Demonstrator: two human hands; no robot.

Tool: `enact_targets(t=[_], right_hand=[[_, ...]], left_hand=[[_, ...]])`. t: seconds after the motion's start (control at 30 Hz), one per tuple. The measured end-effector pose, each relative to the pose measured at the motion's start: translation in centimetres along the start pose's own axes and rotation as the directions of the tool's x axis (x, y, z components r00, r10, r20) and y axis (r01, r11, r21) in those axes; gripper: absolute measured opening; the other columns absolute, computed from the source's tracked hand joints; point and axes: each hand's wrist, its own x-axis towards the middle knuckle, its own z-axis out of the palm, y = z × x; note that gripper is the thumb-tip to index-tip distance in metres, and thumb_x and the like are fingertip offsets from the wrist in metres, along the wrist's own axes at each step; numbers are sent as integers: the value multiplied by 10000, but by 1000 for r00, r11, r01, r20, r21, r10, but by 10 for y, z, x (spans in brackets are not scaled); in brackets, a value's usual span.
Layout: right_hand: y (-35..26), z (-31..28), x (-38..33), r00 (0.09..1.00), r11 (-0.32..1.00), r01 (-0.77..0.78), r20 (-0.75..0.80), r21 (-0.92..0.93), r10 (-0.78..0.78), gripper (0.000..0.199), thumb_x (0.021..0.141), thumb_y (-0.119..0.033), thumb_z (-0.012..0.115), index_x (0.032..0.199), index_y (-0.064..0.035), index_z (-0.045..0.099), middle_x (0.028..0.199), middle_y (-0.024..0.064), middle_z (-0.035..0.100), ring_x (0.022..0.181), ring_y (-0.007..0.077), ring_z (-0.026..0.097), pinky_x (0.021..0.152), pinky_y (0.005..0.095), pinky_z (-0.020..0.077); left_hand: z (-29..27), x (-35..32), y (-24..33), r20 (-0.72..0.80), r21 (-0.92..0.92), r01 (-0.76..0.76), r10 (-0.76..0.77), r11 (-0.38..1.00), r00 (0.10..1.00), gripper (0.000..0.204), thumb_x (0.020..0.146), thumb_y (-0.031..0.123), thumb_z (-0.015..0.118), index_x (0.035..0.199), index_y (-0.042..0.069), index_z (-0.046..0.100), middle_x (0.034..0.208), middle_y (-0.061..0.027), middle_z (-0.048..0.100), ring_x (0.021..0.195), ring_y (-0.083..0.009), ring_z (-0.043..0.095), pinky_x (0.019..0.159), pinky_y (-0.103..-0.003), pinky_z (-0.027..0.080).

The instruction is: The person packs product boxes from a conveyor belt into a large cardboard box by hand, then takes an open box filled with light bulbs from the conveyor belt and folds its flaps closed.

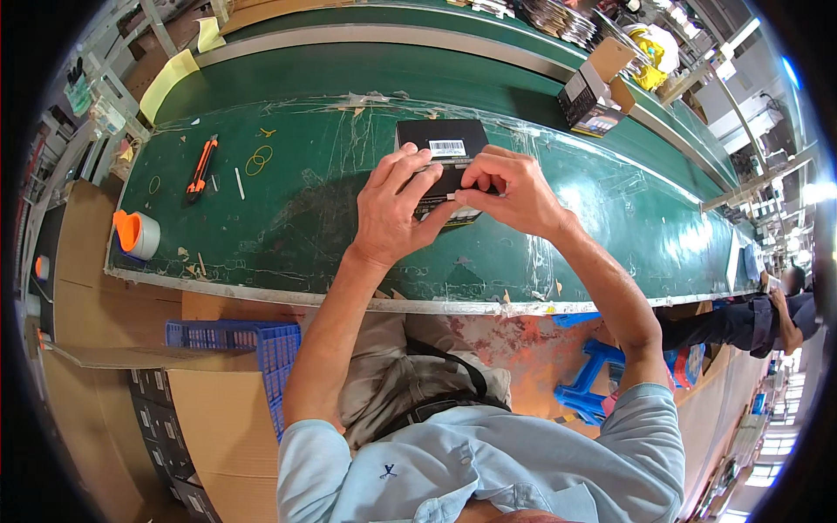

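Note:
A black box (436, 131) with a white barcode label stands on the green work surface in front of me. My left hand (390, 207) grips it from the left, its fingers over the top and its thumb reaching along the near edge. From the other side my right hand (519, 196) comes in with curled fingers, thumb and forefinger pinched at that same edge. A small whitish piece (452, 197) shows between the two thumbs; whether it is a sticker or a tab I cannot make out. My fingers cover part of the box's top and front.
Left on the green table (305, 253) lie an orange-and-black box cutter (202, 170), rubber bands (259, 160) and a tape roll (146, 237). An opened box (597, 100) sits on the conveyor. Below are a carton (218, 418), a blue crate (279, 362) and a blue stool (593, 375). Another person (754, 318) is at right.

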Motion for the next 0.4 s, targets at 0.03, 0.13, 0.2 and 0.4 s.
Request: enact_targets(t=[0.03, 0.13, 0.2, 0.4], right_hand=[[10, -1, -4, 997, 999, -1, -75, 48, 5, 166, 882, -156, 810, 904, -35, 699, 877, 53, 682, 722, 160, 634, 632, 335, 507], [45, 5, -2, 952, 975, -33, -292, 220, 98, 236, 924, -168, 790, 1097, -40, 694, 1066, 65, 692, 941, 156, 649, 781, 327, 527], [70, 15, -1, 897, 828, -129, -291, 546, 332, 478, 989, -252, 750, 1392, -60, 579, 1384, 96, 607, 1278, 201, 569, 1038, 351, 489], [57, 84, 47, 959, 475, -260, 169, 840, 226, 601, 1058, -436, 540, 1547, -96, 463, 1510, 97, 541, 1386, 266, 525, 1181, 424, 372]], left_hand=[[2, 3, 0, 2, 1, -6, 6, 1000, 1000, 524, 705, 258, 939, 1136, 31, 742, 1250, -122, 696, 1216, -359, 647, 1010, -442, 561], [-4, 13, 7, 32, 52, -17, 15, 998, 999, 518, 686, 300, 937, 1088, 49, 728, 1226, -105, 681, 1158, -344, 638, 1029, -463, 514], [-18, 34, 16, 261, 168, 48, -91, 985, 961, 548, 660, 383, 927, 1053, 73, 704, 1226, -99, 650, 1127, -339, 610, 1073, -519, 422], [-52, 44, -33, 557, 159, 72, -150, 985, 817, 931, 637, 612, 852, 1403, 142, 608, 1448, -236, 532, 1400, -460, 413, 1180, -632, 283]])
